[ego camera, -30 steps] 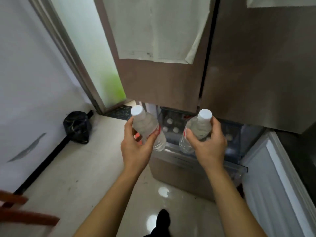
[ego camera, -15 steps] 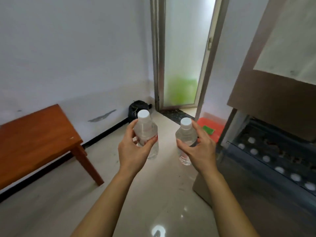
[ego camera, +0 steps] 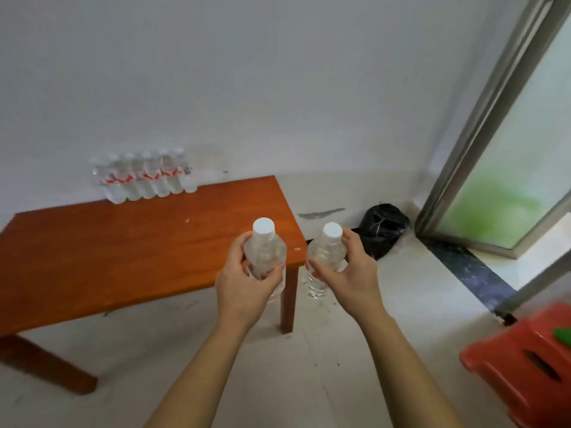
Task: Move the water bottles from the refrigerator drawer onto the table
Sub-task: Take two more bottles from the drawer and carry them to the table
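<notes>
Now we face the wooden table (ego camera: 108, 242) instead of the refrigerator, so delivery is close. A row of bottles (ego camera: 145, 177) stands at its far edge. Our left hand (ego camera: 247, 285) and right hand (ego camera: 349, 273) each grip an upright water bottle; red labels show, writing unreadable.

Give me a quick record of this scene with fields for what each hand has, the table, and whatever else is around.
left hand: left hand grips a water bottle, upright, white cap on
right hand: right hand grips a second bottle, upright, capped
table: wooden table against the wall, ahead and to the left
already on table: row of bottles at the back edge by the wall
floor: black bag in the corner; red stool at lower right
task stage: both bottles held in the air, not yet set down
</notes>
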`<state>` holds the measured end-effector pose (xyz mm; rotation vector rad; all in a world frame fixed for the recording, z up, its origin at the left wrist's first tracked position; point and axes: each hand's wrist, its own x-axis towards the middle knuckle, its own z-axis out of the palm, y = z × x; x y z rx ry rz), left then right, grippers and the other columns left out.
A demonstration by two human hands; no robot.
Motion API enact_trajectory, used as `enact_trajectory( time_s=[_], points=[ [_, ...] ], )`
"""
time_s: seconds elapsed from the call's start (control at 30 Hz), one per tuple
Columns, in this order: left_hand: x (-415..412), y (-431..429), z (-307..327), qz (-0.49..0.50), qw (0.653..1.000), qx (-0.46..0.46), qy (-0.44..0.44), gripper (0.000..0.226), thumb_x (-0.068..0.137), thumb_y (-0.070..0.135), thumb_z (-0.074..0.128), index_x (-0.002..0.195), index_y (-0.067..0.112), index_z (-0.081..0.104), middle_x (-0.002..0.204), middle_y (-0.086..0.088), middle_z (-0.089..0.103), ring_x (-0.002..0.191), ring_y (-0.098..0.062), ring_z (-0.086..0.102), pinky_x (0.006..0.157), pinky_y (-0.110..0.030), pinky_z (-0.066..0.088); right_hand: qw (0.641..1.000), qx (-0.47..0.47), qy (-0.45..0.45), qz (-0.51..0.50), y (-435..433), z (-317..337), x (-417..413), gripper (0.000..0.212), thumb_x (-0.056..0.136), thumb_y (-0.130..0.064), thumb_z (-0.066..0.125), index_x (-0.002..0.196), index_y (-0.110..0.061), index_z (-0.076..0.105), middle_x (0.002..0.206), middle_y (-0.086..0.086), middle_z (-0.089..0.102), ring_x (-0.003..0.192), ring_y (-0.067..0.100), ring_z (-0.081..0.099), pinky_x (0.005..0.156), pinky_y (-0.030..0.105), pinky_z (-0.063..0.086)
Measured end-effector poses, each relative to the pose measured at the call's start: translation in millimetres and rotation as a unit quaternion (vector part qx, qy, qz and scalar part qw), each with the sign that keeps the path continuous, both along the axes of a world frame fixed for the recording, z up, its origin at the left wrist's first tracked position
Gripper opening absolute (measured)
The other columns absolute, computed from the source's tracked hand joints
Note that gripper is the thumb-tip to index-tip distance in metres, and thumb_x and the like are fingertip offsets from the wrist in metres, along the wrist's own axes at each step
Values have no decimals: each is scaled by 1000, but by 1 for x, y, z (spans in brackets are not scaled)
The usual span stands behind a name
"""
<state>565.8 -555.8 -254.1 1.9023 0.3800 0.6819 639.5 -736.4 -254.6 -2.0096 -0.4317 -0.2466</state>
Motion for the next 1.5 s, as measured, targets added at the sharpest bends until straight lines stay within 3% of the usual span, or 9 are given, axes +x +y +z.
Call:
enact_trajectory(
  time_s=[0.13, 0.3, 0.47, 0.57, 0.7, 0.83, 1.03, 1.2, 1.5],
  points=[
    [19, 81, -14, 70, 997, 7, 18, 80, 65, 37, 89, 131, 44, 44, 123, 23, 53, 117, -6, 54, 98, -39, 52, 997, -4, 30, 67, 87, -16, 41, 65, 78, -35, 83, 131, -35, 45, 111, -25, 62, 102, -8, 59, 87, 13, 46],
    [68, 174, -29, 123, 991, 21, 47, 87, 66, 35, 88, 140, 34, 43, 131, 18, 54, 121, -9, 54, 100, -41, 51, 990, -3, 63, 123, 182, -39, 111, 69, 79, -37, 81, 136, -35, 42, 110, -26, 58, 104, -3, 58, 80, 4, 44],
    [151, 263, -30, 169, 982, 36, 71, 85, 67, 29, 88, 139, 31, 45, 130, 15, 55, 120, -11, 53, 101, -42, 49, 981, -11, 72, 182, 281, -52, 204, 76, 81, -38, 78, 145, -32, 37, 137, -9, 57, 125, 11, 55, 104, 37, 49],
    [196, 315, -28, 192, 976, 41, 90, 80, 65, 30, 88, 135, 26, 50, 126, 9, 59, 114, -13, 57, 97, -45, 52, 977, -24, 57, 204, 336, -45, 253, 82, 82, -36, 78, 151, -27, 34, 146, -5, 50, 133, 11, 47, 109, 33, 42],
    [236, 373, -31, 218, 970, 39, 103, 74, 67, 36, 87, 131, 22, 52, 119, 8, 60, 107, -13, 60, 91, -43, 55, 971, -52, -1, 233, 401, -45, 306, 62, 84, -31, 77, 139, -16, 52, 134, 0, 59, 122, 13, 55, 102, 33, 47],
    [264, 428, -47, 209, 968, 43, 132, 77, 68, 38, 86, 135, 20, 51, 124, 5, 60, 109, -13, 60, 91, -39, 55, 959, -98, 13, 264, 456, -53, 338, 62, 81, -30, 79, 136, -20, 53, 134, -2, 60, 121, 15, 56, 102, 31, 46],
    [305, 523, -82, 159, 958, 39, 237, 79, 66, 25, 88, 137, 21, 52, 130, -2, 48, 117, -19, 52, 98, -31, 44, 925, -273, 13, 266, 539, -82, 377, 63, 79, -43, 77, 134, -31, 49, 130, -8, 62, 111, 17, 63, 91, 37, 52],
    [335, 608, -113, 108, 950, 8, 292, 83, 68, 17, 86, 142, 24, 49, 136, -7, 44, 124, -23, 47, 99, -24, 30, 924, -282, 57, 252, 619, -110, 401, 62, 74, -37, 82, 129, -27, 53, 128, -4, 60, 110, 16, 61, 92, 33, 51],
    [393, 724, -159, 29, 964, 39, 261, 67, 71, 6, 80, 133, 18, 56, 133, -4, 60, 121, -23, 53, 103, -47, 45, 925, -248, 110, 268, 744, -138, 426, 53, 88, -31, 72, 133, -18, 48, 131, 3, 60, 117, 24, 58, 94, 34, 47]
  ],
)
